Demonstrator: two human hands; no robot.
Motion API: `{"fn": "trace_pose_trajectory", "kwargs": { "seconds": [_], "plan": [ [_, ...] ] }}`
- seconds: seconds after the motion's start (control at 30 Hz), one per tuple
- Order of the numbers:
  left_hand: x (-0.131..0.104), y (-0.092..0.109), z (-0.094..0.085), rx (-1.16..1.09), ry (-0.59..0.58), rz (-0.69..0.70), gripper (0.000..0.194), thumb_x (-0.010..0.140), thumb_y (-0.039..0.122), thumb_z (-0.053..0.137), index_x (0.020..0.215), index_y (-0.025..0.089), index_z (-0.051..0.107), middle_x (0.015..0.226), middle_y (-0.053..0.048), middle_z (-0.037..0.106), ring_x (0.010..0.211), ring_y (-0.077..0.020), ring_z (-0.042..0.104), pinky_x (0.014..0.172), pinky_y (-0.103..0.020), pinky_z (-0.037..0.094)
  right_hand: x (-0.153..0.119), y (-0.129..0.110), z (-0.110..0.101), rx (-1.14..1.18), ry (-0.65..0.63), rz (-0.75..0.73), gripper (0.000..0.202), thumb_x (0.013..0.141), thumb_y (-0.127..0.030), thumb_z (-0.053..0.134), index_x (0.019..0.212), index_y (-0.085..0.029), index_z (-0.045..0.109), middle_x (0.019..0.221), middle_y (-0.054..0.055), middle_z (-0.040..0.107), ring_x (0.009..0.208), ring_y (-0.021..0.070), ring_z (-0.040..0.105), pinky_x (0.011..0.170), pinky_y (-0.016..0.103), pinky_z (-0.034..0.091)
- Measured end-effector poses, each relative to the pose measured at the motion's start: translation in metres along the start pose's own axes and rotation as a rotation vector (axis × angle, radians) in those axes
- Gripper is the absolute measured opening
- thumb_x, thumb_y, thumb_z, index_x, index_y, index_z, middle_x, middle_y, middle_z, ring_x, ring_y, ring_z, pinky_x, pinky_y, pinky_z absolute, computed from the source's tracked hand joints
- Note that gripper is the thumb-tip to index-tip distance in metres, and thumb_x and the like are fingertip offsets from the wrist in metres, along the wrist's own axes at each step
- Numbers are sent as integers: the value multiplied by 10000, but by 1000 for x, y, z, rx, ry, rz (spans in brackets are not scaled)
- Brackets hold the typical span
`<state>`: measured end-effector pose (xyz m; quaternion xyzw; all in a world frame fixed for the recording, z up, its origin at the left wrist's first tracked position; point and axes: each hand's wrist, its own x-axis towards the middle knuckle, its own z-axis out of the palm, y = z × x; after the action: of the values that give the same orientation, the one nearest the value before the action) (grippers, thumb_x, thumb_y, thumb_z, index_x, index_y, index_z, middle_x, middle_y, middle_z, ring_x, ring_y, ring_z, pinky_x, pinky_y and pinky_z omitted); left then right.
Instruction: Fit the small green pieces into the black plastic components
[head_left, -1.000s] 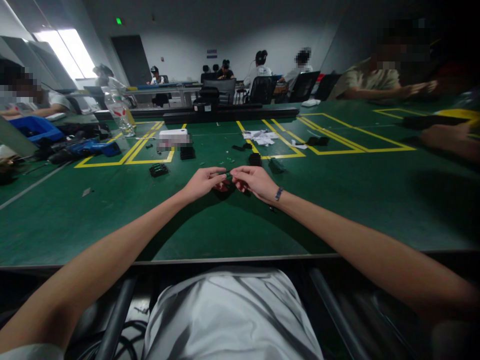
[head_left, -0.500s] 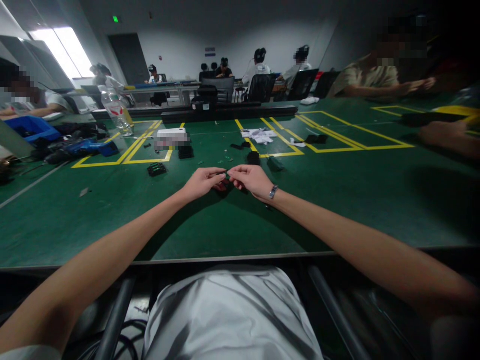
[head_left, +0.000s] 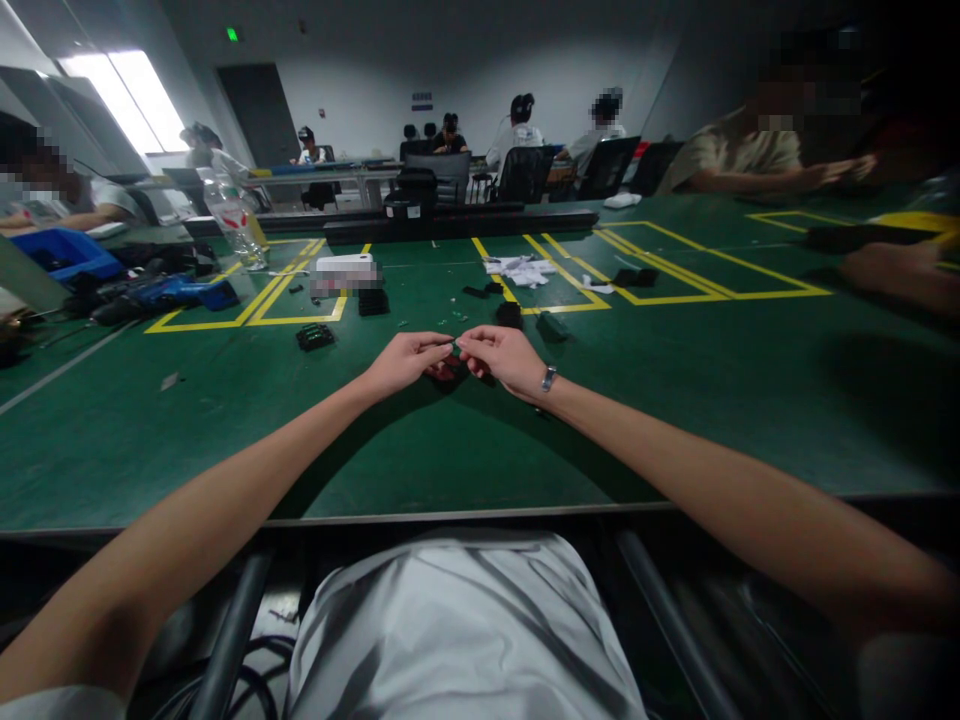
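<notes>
My left hand (head_left: 410,362) and my right hand (head_left: 501,355) meet fingertip to fingertip above the green table (head_left: 465,460). Both are closed in a pinch around something too small and hidden to make out. A dark block (head_left: 509,315) lies just beyond my right hand, with a dark green piece (head_left: 551,326) beside it. To the left of my left hand sits a black part with green bits (head_left: 315,336). Tiny green pieces are scattered past my fingertips.
A white box (head_left: 343,272), a black block (head_left: 373,301), white paper scraps (head_left: 521,270) and a plastic bottle (head_left: 235,222) stand farther back. Blue tools (head_left: 169,292) lie at the left. A person's hand (head_left: 892,272) rests at the right edge; other people sit beyond.
</notes>
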<state>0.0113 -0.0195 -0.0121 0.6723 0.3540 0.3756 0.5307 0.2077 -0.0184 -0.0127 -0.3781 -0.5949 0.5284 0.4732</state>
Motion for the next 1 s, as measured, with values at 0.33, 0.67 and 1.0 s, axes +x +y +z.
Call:
{"fn": "trace_pose_trajectory", "kwargs": {
  "seconds": [0.33, 0.67, 1.0],
  "plan": [
    [-1, 1, 1, -51, -22, -7, 438, 866, 371, 670, 1190, 78, 644, 891, -113, 723, 702, -140, 690, 663, -257, 542, 2, 6, -5, -92, -34, -76, 343, 749, -450, 776, 856, -143, 665, 685, 36, 667, 503, 90, 562, 415, 191, 425],
    [-2, 1, 0, -56, -15, -9, 434, 864, 362, 676, 1182, 72, 623, 866, -97, 707, 674, -135, 683, 625, -242, 535, -1, -1, -4, -208, -35, -130, 319, 788, -435, 737, 867, -135, 660, 692, 42, 674, 485, 83, 548, 397, 182, 401],
    [-4, 5, 1, -32, -15, -14, 422, 853, 362, 687, 1155, 76, 619, 876, -99, 708, 669, -128, 676, 618, -239, 537, -3, -3, -4, -251, -44, -165, 286, 814, -411, 708, 864, -134, 657, 683, 38, 666, 476, 82, 542, 397, 185, 393]
  ]
}}
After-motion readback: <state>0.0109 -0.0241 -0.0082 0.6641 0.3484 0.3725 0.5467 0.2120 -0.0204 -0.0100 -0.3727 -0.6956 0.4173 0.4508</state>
